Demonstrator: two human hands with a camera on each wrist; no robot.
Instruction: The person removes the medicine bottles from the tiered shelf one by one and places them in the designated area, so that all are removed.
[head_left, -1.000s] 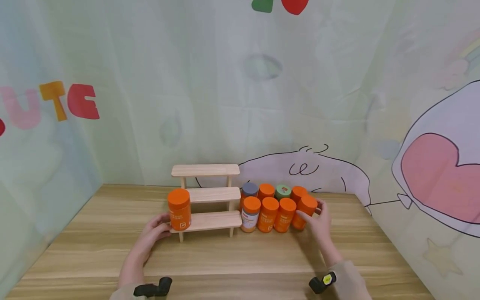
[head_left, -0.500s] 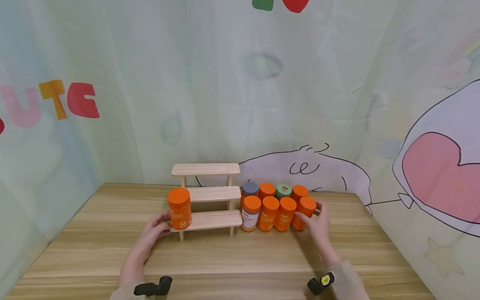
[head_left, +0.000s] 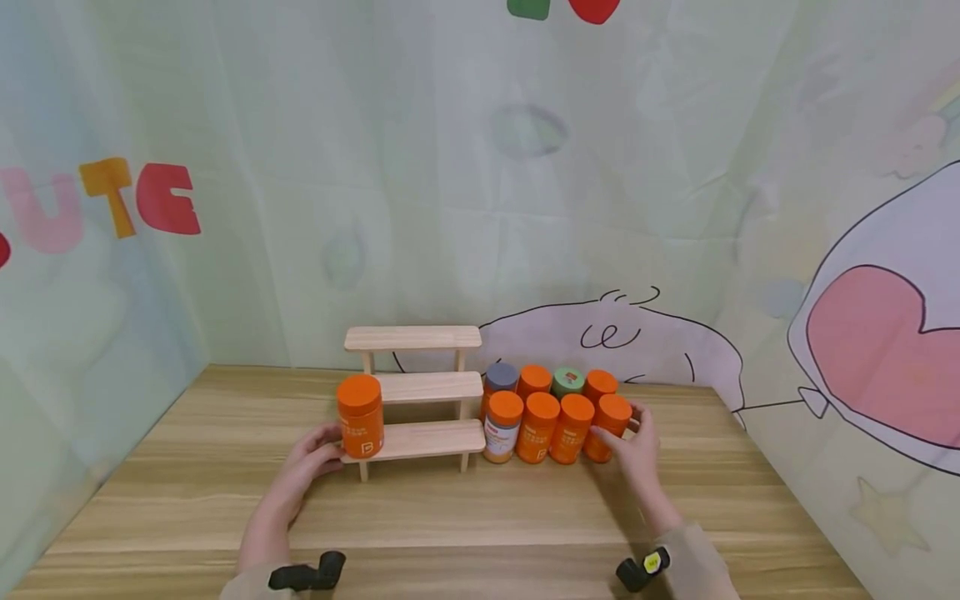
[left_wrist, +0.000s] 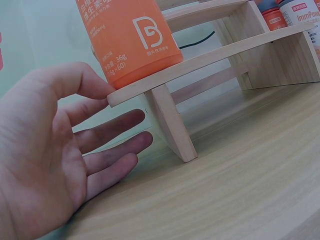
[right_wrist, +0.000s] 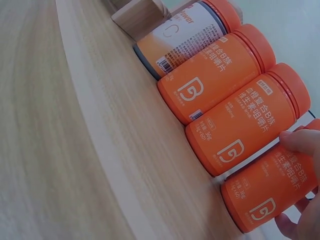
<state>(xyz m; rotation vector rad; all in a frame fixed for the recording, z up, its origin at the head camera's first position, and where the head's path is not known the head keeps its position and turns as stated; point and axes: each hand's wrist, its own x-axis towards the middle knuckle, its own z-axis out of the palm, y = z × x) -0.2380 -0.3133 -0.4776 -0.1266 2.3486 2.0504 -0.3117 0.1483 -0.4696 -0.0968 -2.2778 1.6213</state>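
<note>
At the left end of the small three-step wooden shelf (head_left: 431,439), my left hand (head_left: 307,462) pinches the lowest board (left_wrist: 220,54) between thumb and index finger. The other fingers spread loosely below the board. Just above the thumb, an orange bottle (head_left: 361,419) with an orange lid stands upright on that board. My right hand (head_left: 636,450) grips the rightmost orange bottle (right_wrist: 270,185) of the front row, thumb on its front and fingers round the far side. That bottle stands on the table, a narrow gap from its neighbour (right_wrist: 242,125).
Right of the shelf, bottles stand in two rows. The front row has a white-labelled bottle (head_left: 502,433) and orange ones; behind are a grey-lidded bottle (head_left: 501,379), a green-lidded one (head_left: 567,382) and orange-lidded ones. A printed cloth (head_left: 420,167) hangs behind the wooden table (head_left: 450,517).
The bottle in my right hand has come down slightly and straightened upright at the end of the front row. My left hand has stayed at the shelf.
</note>
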